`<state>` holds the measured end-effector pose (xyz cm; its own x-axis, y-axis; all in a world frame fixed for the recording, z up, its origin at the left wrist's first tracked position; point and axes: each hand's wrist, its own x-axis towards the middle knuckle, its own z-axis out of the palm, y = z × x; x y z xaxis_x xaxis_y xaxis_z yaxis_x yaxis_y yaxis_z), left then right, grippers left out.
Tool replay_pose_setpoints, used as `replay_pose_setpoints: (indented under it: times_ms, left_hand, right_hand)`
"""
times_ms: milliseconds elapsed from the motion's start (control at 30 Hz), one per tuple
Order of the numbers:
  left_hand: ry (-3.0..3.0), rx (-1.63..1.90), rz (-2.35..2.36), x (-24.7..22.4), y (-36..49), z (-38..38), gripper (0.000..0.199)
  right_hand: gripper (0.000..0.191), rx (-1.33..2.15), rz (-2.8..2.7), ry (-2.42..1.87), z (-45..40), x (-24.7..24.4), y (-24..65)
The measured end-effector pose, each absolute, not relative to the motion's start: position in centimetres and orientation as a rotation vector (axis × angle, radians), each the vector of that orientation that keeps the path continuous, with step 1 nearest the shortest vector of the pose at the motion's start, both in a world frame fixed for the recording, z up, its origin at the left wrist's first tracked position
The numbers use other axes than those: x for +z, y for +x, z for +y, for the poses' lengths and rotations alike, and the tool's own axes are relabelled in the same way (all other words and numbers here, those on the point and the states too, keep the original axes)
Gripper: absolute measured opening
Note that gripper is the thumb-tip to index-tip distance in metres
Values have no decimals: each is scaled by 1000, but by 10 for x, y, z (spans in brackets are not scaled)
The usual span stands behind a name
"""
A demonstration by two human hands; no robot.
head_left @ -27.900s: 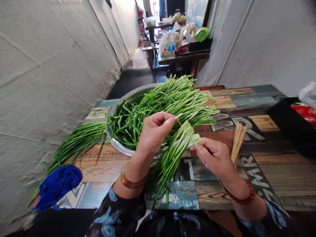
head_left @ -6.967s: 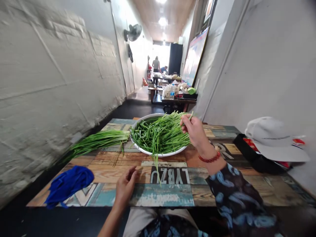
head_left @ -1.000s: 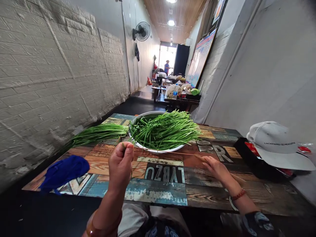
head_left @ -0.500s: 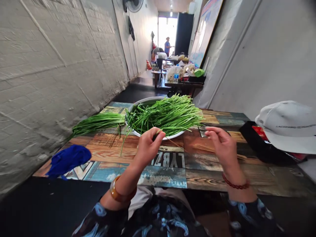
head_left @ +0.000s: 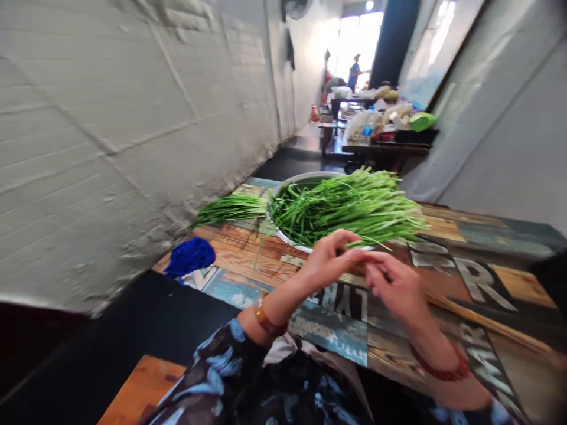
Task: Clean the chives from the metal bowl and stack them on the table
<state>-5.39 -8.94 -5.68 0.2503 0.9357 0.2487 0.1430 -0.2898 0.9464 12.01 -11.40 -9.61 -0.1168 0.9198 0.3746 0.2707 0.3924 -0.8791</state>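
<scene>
The left hand (head_left: 334, 257) and the right hand (head_left: 396, 286) are held together over a patterned wood-plank tabletop (head_left: 328, 330), their fingers bent and meeting at the tips; whether anything is pinched between them cannot be told, as the view is blocked by the fingers. Just beyond the hands, a wide metal bowl (head_left: 290, 241) is heaped with long green stalks (head_left: 349, 203), their pale cut ends pointed to the right and spilled over the rim. To the left of the bowl, farther from the hands, a second bunch of stalks (head_left: 233, 208) is laid flat, its leaf ends stretched toward the wall. Nearer, well to the left of the hands, a crumpled blue cloth (head_left: 191, 257) is seen at the table's edge. To the right of the right hand, thin wooden sticks (head_left: 487, 321) are laid across the planks, blurred. An amber-coloured bangle (head_left: 268, 316) is worn on the left wrist and a red bracelet (head_left: 443, 366) on the right. Far ahead of the hands, a person in blue (head_left: 354, 74) is seen near a bright opening.
</scene>
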Motion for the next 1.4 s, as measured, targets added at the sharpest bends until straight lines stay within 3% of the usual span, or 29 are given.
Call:
replay_pose_setpoints:
  times_ms: [233, 467, 1400]
  left_hand:
    - [1431, 1098, 671, -46, -23, -62, 37]
    - [1186, 1105, 777, -62, -25, -57, 32]
    - [1442, 1231, 841, -78, -36, -63, 14]
  right_hand:
    - [12, 881, -1121, -946, -107, -74, 138]
    - [14, 935, -1283, -988, -102, -88, 128]
    - [23, 889, -1389, -1014, -103, -90, 118]
